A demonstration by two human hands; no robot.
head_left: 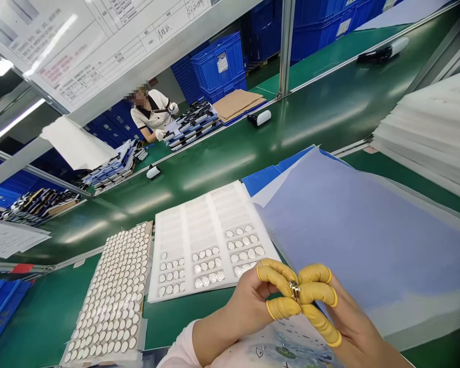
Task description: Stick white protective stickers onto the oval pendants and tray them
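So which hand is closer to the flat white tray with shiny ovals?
Left. The yellow-tipped left hand is by the tray, at its near right corner; the yellow-tipped right hand is farther right.

Factory floor, assembly line by the look of it. Long green belt (214, 166) runs past, black-and-white parts (261, 118) spaced along it. Blue crates (219, 60) stacked behind, printed form (111, 43) overhead. Gloved worker (155, 113) across the belt at piled parts. This side: round discs (111, 291) in rows, small metal part (295, 290) pinched in yellow finger covers (318, 294).
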